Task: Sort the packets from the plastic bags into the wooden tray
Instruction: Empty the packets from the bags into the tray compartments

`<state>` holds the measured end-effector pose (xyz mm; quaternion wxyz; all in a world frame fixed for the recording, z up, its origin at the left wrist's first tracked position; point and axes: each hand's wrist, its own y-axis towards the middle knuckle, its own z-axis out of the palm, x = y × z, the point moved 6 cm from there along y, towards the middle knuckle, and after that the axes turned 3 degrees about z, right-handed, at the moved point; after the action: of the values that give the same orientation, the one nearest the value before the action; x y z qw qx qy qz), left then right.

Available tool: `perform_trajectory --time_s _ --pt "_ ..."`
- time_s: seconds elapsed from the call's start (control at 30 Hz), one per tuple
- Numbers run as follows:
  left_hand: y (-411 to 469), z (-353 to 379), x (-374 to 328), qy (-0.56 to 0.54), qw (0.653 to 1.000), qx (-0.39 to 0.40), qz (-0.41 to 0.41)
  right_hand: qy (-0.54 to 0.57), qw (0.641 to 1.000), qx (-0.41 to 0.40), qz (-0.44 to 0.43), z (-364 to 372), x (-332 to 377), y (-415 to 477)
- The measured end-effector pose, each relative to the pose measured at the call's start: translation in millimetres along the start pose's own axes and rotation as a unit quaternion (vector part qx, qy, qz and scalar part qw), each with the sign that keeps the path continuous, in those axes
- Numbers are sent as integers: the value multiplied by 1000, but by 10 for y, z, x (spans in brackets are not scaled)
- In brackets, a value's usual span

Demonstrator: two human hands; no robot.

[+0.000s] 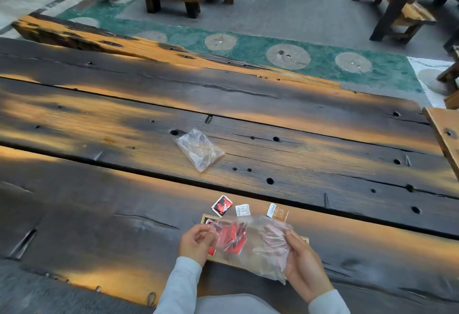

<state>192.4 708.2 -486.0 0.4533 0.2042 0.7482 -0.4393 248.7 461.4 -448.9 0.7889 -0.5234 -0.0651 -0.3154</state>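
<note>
stretching across the view, the dark plank bench carries everything. a clear plastic bag is held up over the wooden tray, which sits close to the bench's near edge and is mostly hidden behind the bag. a second plastic bag, crumpled, lies flat farther out, toward the middle of the bench.

the right hand grips the held bag's right side, its fingers curled round the film. the left hand pinches the bag's left edge between thumb and fingertips.

red packets show through the film inside the held bag, and another red one peeks from the tray's far left corner. just beyond the tray's far rim, three packets lie in a row on the bench: a red-and-black packet, a white packet and a brown packet.
</note>
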Motion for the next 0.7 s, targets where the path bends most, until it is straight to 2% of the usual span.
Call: perform_trajectory --time_s 0.33,0.47,0.7 --pt "-36 -9 -63 -11 1000 -5 12 51 999 6 15 -38 -62 -14" --pt "-19 -26 -55 -13 1000 -9 16 26 1000 -5 -3 -22 -26 -19" --pt "-14 -28 -46 -18 1000 -12 8 53 999 14 3 15 -22 -22"
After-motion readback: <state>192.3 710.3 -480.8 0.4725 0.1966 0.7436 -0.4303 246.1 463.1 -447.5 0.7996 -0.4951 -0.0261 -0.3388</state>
